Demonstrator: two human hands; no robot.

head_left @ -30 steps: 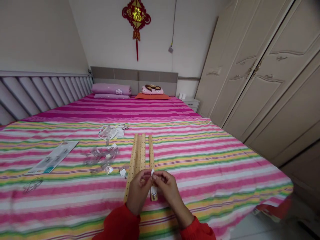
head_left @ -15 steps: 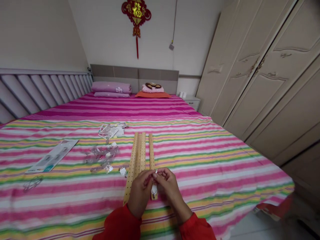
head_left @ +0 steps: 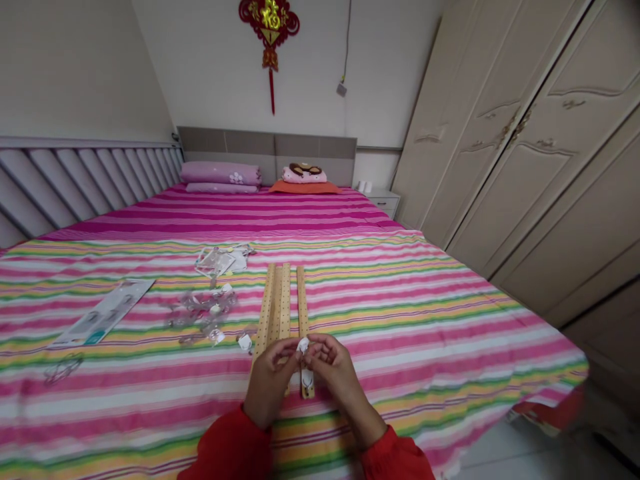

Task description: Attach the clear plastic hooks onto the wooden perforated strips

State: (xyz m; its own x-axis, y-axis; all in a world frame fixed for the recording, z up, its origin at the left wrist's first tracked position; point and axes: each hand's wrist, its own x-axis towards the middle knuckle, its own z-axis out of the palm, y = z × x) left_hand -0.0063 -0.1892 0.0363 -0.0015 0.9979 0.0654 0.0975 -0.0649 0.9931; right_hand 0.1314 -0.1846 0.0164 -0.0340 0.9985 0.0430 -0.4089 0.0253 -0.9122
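Both hands meet over the near end of a narrow wooden strip with holes (head_left: 303, 300). Between the fingertips is a small white-tagged piece (head_left: 303, 344), perhaps jewellery; its exact kind is too small to tell. My left hand (head_left: 270, 377) pinches it from the left, and my right hand (head_left: 333, 370) pinches from the right. Just below the fingers, another white tag with a dark thin loop (head_left: 307, 380) lies on the strip. Wider wooden strips with holes (head_left: 273, 300) lie to the left, partly covered by my left hand. Beside them sits a loose tagged piece (head_left: 245, 342).
Several clear plastic bags with tagged pieces (head_left: 203, 310) lie left of the strips, with more packets (head_left: 225, 260) behind. Farther left are a long plastic package (head_left: 105, 312) and a thin wire-like tangle (head_left: 64, 367). Everything rests on a striped bedspread (head_left: 425, 320).
The white tag between my fingers has turned and now shows its broad face. My left hand has shifted slightly left, and the fingertips are a little farther apart.
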